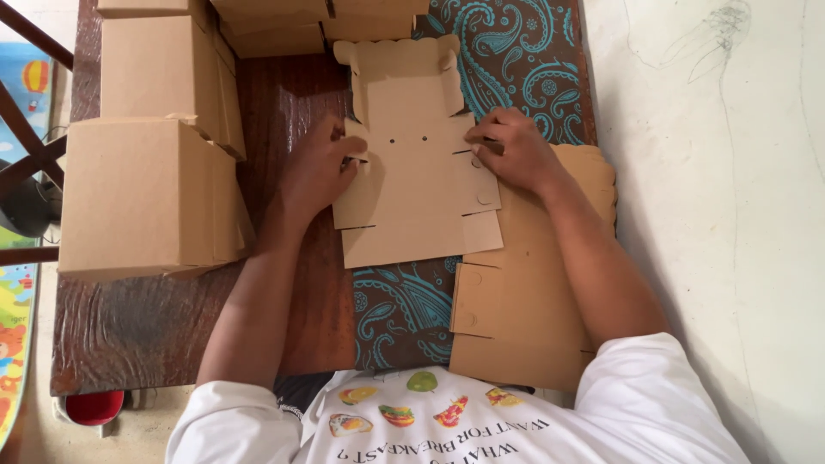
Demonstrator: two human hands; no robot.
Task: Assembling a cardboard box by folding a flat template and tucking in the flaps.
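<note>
Flat cardboard blank [417, 163] between both hands

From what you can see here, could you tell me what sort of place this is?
Probably a home table used for box folding: a wooden table with a paisley cloth, folded cardboard boxes, and a child's bright play mat on the floor.

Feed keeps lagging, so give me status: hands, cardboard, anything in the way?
Left hand, right hand pressing flat cardboard blank. Spare blanks beneath right forearm. Folded boxes stacked left.

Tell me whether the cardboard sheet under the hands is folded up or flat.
Flat: the cardboard sheet lies spread on the table, side flaps unraised.
</note>
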